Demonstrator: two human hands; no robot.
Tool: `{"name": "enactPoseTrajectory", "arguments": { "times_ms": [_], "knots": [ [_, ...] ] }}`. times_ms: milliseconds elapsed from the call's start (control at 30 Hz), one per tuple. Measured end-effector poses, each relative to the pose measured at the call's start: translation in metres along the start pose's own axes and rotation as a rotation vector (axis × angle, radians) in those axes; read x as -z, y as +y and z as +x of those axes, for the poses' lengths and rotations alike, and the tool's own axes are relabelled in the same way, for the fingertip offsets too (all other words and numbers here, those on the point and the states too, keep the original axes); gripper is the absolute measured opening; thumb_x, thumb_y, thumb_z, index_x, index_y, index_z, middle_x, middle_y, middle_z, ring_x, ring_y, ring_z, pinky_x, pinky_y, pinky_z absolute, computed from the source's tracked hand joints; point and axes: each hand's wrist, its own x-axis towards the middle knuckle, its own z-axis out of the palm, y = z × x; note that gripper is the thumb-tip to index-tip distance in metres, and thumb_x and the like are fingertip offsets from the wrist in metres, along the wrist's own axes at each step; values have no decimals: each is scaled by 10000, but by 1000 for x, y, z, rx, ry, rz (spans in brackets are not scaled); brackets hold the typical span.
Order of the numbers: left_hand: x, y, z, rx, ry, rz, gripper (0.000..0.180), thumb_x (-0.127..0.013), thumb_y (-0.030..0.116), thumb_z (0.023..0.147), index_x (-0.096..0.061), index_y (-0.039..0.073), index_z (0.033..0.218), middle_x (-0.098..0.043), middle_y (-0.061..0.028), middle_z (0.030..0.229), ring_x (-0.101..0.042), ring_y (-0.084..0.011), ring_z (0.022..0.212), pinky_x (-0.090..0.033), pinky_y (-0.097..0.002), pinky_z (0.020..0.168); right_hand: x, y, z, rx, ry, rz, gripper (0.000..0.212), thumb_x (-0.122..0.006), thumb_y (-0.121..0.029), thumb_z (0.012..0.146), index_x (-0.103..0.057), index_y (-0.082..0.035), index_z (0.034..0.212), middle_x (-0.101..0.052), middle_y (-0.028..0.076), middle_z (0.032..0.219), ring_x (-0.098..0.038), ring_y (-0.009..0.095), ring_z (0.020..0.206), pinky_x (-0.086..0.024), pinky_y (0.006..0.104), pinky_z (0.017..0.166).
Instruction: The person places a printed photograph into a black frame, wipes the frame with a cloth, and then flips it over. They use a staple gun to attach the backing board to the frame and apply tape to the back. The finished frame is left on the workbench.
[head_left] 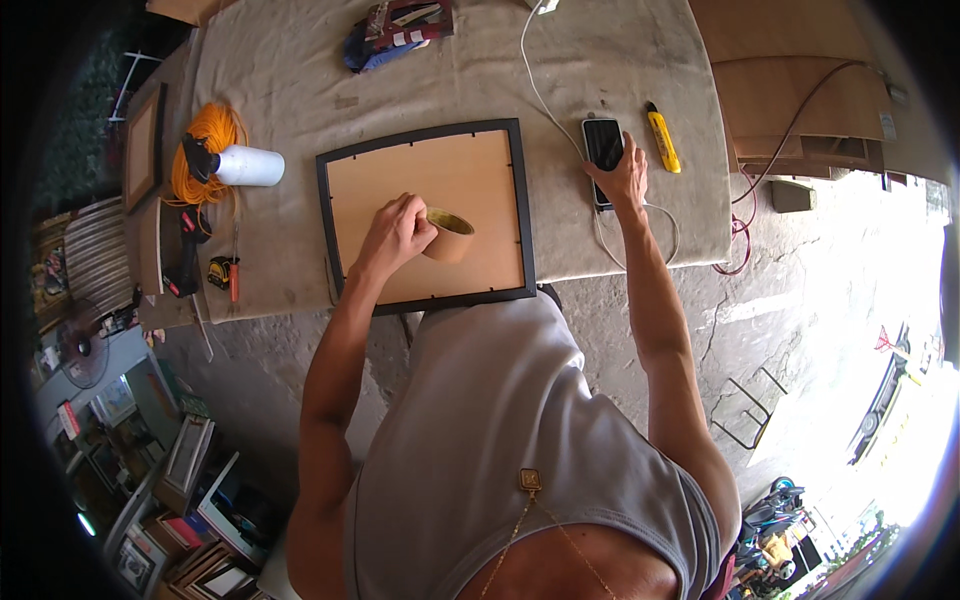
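Note:
A picture frame (528,215) with a black border lies back side up at the table's near edge, its brown backing board (380,160) showing. Over that board, my left hand (398,235) is closed on the edge of a roll of brown tape (447,247), which is tilted so its hollow core shows. To the right, my right hand (625,180) grips a smartphone (603,140), thumb at one side and fingers along the other. A white cable (545,100) runs beside the phone. Just right of that hand lies a yellow cutter knife (663,140).
The table (290,60) wears a beige cloth. At its left are a white spray bottle (250,166), coiled orange cord (205,135), a tape measure (219,271) and a screwdriver (235,281). A dark red bundle (405,25) sits at the far edge.

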Motion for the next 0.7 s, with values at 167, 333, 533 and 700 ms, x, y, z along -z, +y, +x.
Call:
{"name": "enactPoseTrajectory", "arguments": {
  "times_ms": [167,333,533,700],
  "knots": [
    [-7,-7,16,-168,39,65,217,-604,-20,691,-414,53,765,-483,-107,678,-518,-299,608,-446,-396,591,3,-2,9,-144,44,-16,1123,-868,-389,548,-292,-11,1435,-511,219,1213,-491,376,1179,-445,444,984],
    [-13,-9,26,-256,29,45,221,-585,-35,683,-404,59,769,-461,-104,670,-495,-293,596,-433,-396,602,-2,-15,-16,-18,255,-132,1036,-898,-476,561,-414,-99,1396,-522,217,1199,-528,360,1083,-463,413,891],
    [-23,-11,28,-247,-16,-49,213,-577,-36,698,-392,50,758,-439,-111,674,-485,-307,625,-421,-412,587,7,-129,-132,636,-449,613,610,-865,-386,658,-644,6,1069,-638,194,1047,-596,348,1036,-474,442,880],
    [-25,-6,23,-91,-59,-189,192,-565,-15,712,-386,37,758,-445,-119,647,-501,-313,578,-433,-412,538,8,-138,-163,368,-635,676,396,-798,-294,757,-604,30,876,-641,201,824,-631,367,783,-486,436,715]
  ]
}}
